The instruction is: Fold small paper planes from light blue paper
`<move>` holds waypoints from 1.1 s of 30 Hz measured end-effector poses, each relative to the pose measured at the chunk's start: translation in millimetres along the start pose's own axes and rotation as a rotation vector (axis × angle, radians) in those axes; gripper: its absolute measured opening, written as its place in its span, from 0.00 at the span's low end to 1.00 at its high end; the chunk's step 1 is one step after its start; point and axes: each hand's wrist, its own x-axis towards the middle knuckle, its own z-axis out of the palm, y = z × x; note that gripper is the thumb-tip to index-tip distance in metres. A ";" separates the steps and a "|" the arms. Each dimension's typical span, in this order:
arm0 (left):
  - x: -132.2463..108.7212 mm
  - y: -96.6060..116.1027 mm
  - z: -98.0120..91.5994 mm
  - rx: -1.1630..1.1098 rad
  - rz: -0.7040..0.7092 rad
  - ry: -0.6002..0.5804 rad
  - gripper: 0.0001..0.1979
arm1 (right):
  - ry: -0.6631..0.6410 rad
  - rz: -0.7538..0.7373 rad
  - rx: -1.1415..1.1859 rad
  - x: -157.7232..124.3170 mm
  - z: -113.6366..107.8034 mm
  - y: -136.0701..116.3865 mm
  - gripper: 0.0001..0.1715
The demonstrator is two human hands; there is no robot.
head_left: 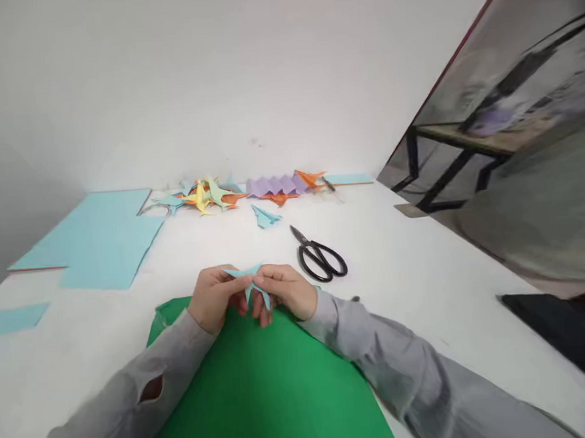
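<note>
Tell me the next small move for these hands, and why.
Perhaps press the folded blue paper firmer along its creases: the left hand and right hand both pinch it, its points splay apart, and the scissors lie untouched.

Two hands hold a little blue folded paper [249, 271] over a big green sheet [265, 394]

The left hand [210, 297] pinches one side and the right hand [291, 290] pinches the other, with pointy bits sticking up at the sides and hanging down between them; black scissors [305, 241] lie near the right hand on the white table [427, 283], tips facing away; past them sits a small blue folded shape [266, 218], and near the wall [242, 76] there is a pile of yellow, green, blue and orange folded shapes [201, 197] beside a zigzag purple paper [277, 186]; big flat blue sheets [98, 232] lie on the left, with a smaller blue piece [12, 320] closer
</note>
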 end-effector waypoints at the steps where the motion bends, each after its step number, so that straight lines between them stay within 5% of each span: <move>1: 0.3 0.3 0.3 -0.002 -0.007 0.005 0.12 | -0.006 0.004 -0.003 -1.1 1.5 -0.7 0.22; 26: 2.7 2.1 2.0 -0.095 0.060 0.081 0.24 | 0.110 -0.130 -0.083 -5.4 6.9 0.1 0.18; 33: 0.8 0.0 2.0 0.091 0.086 -0.009 0.12 | 0.092 -0.125 -0.068 -5.2 5.9 0.0 0.19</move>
